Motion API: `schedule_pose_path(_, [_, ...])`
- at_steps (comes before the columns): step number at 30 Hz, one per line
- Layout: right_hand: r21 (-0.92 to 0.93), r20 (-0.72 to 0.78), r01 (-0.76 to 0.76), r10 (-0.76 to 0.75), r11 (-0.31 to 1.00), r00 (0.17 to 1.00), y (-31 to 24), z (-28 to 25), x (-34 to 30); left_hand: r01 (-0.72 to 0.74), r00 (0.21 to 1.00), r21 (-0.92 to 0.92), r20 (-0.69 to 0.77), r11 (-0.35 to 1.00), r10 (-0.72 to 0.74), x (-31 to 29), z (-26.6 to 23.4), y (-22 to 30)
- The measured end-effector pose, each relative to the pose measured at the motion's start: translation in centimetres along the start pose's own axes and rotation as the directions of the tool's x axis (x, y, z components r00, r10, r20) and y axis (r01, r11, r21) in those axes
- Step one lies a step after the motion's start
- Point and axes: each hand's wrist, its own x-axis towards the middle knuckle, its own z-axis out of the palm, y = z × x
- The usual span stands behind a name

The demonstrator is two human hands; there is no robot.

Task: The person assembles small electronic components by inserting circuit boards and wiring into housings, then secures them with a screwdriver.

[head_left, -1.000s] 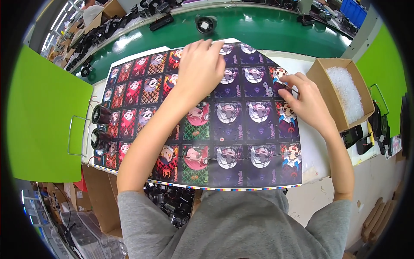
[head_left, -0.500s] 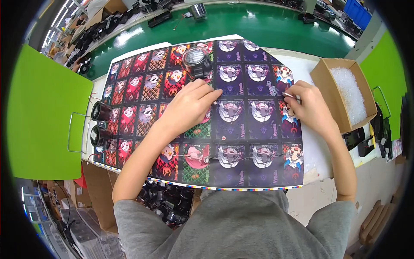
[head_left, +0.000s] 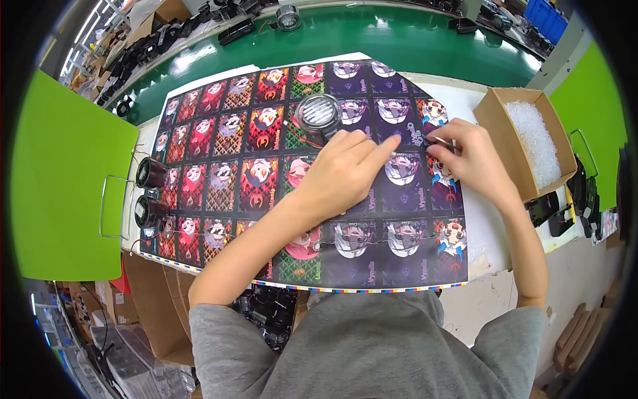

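Since the earlier frame, left hand [head_left: 345,169] had withdrawn near, released, fingertips beside round speaker [head_left: 318,113]; right hand [head_left: 465,156] pinched wire [head_left: 444,141] further right.

My left hand [head_left: 342,169] and right hand [head_left: 468,159] are bare, with no gloves, rings or watch showing. Both forearms are uncovered up to short grey sleeves [head_left: 222,332] of a plain, soft-looking grey T-shirt [head_left: 372,352] across my shoulders.
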Motion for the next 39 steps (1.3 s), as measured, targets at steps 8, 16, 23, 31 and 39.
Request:
schedule_pose_path(8, [-0.136, -0.072, 0.198, -0.209, 0.971, 0.975, 1.4, 2.2, 1.2, 0.232, 0.957, -0.303, -0.097, 0.924, -0.272, -0.4, -0.2, 0.2])
schedule_pose_path(16, [-0.175, -0.096, 0.217, -0.236, 0.96, 0.967, 0.8, 1.9, 1.3, 0.237, 0.966, -0.147, -0.073, 0.96, -0.249, -0.5, -0.2, 1.2])
schedule_pose_path(23, [0.317, -0.081, 0.132, -0.111, 0.939, 0.99, -3.4, 1.9, 0.4, 0.284, 0.948, -0.258, -0.071, 0.923, -0.311, -0.5, -0.3, 1.5])
schedule_pose_path(31, [0.542, -0.005, 0.028, -0.031, 0.84, 1.0, -2.7, 3.8, 0.8, 0.381, 0.853, -0.619, -0.05, 0.686, -0.519, -0.5, -0.1, 1.4])
schedule_pose_path(39, [0.502, 0.082, 0.022, -0.072, 0.865, 0.994, -2.0, 3.6, 1.6, 0.307, 0.881, -0.583, -0.124, 0.752, -0.456, -0.6, 0.5, 1.0])
